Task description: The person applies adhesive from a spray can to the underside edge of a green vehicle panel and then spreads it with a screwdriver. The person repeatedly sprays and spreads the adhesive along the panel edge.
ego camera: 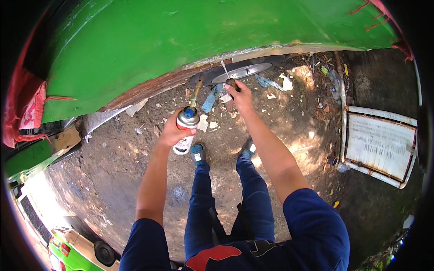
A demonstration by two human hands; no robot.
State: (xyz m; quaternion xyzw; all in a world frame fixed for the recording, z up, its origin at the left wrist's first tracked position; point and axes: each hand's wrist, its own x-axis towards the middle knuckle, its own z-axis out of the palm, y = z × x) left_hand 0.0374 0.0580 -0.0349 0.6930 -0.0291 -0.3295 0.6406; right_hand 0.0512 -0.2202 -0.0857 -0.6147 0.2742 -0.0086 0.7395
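Note:
My left hand [173,130] is closed around a gas canister [183,144] with a blowtorch head [196,93] fitted on top, its nozzle pointing at the lower edge of a green vehicle body panel [152,44]. No flame can be made out. In my right hand [241,96] is the dark handle of a flat-bladed tool [225,69], either a screwdriver or a narrow scraper. Its metal tip is at or close to the panel's worn brown lower edge [159,83]; whether they touch cannot be told. Behind the tool is a wheel [242,73], partly hidden under the body.
Blue cloth scraps [211,99] and pale flakes [202,123] litter the dirt ground around my feet. A rusty framed white sign [379,145] bearing writing lies at the right. Torn red fabric [25,105] hangs at the left. Another green vehicle [73,252] stands at the lower left.

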